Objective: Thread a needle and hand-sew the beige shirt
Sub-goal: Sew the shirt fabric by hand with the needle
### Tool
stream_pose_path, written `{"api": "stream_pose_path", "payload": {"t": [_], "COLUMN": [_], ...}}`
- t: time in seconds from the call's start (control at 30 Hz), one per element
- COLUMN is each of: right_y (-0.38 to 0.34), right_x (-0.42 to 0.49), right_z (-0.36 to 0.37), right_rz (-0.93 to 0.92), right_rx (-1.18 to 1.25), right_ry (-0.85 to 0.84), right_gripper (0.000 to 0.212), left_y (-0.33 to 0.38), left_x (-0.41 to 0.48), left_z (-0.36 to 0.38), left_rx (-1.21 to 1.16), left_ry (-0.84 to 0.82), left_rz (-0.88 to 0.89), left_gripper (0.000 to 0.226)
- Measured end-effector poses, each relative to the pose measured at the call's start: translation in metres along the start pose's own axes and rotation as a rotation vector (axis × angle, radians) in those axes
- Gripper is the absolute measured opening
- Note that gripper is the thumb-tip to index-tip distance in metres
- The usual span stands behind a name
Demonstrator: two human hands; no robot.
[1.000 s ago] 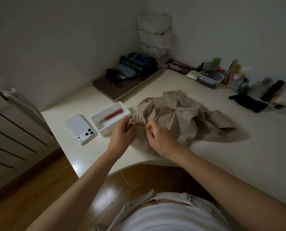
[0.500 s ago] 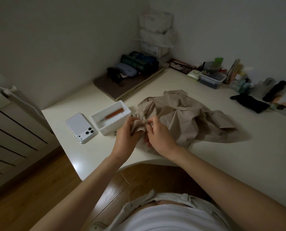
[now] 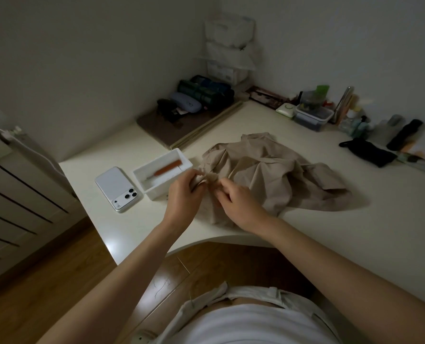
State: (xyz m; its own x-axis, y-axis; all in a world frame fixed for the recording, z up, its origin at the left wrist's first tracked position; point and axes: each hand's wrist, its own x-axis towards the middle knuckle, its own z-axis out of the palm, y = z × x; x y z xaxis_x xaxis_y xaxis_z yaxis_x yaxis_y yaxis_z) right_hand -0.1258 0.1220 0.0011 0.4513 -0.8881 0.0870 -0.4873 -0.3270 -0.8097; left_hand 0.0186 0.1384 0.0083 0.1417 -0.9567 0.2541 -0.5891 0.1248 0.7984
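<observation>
Beige shirt of crumpled light cloth lies at centre frame on the cream-white curved table. Its bulk spreads from centre toward the right of the frame, and its near edge is gathered up at the person's hands.

Left hand: the fingers are curled and pinch a raised fold of the beige shirt. Right hand: its fingers are curled tight against the same fold, just right of the left hand's pinch. They appear to grasp the cloth. Whether they also hold a needle cannot be told; no needle or thread can be made out.

Governing relation: the pinched fold sits between the two sets of fingertips, with the rest of the garment running up and to the right from them. The right hand is nearer that bulk and the left is nearer the tray. Judgement: the next stitch would enter at this fold, from the right-hand side.

White smartphone lies camera side up at left of centre. Beside it on the right stands a white rectangular plastic tray, touching or nearly touching the left hand. Inside it lies a slim orange-handled tool, set diagonally.

Markings: no brand, label or writing is legible on any item.
</observation>
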Motion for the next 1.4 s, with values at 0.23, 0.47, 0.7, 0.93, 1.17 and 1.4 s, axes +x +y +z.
{"api": "stream_pose_path", "payload": {"t": [0.23, 0.47, 0.7, 0.93, 1.17, 1.4], "right_y": [0.0, 0.001, 0.003, 0.009, 0.008, -0.004], "right_x": [-0.001, 0.0, 0.0, 0.004, 0.011, 0.023], "right_z": [-0.002, 0.005, 0.003, 0.002, -0.009, -0.015], "right_rz": [-0.023, 0.029, -0.026, 0.03, 0.13, 0.176], "right_rx": [0.037, 0.162, 0.109, 0.095, 0.064, 0.258], "right_ry": [0.044, 0.14, 0.098, 0.12, 0.186, 0.112], "right_gripper": [0.016, 0.016, 0.017, 0.019, 0.035, 0.017], "left_y": [0.001, 0.002, -0.003, -0.004, -0.011, -0.009], "left_x": [0.001, 0.001, 0.0, -0.001, 0.001, 0.002], "left_z": [0.002, 0.0, 0.0, 0.004, 0.003, 0.002], "left_rx": [0.013, -0.007, -0.038, -0.053, -0.036, 0.016], "left_ry": [-0.022, -0.102, -0.095, -0.124, -0.141, -0.193], "left_rz": [0.005, 0.08, 0.049, 0.116, 0.068, 0.099], "left_gripper": [0.011, 0.016, 0.021, 0.017, 0.02, 0.013]}}
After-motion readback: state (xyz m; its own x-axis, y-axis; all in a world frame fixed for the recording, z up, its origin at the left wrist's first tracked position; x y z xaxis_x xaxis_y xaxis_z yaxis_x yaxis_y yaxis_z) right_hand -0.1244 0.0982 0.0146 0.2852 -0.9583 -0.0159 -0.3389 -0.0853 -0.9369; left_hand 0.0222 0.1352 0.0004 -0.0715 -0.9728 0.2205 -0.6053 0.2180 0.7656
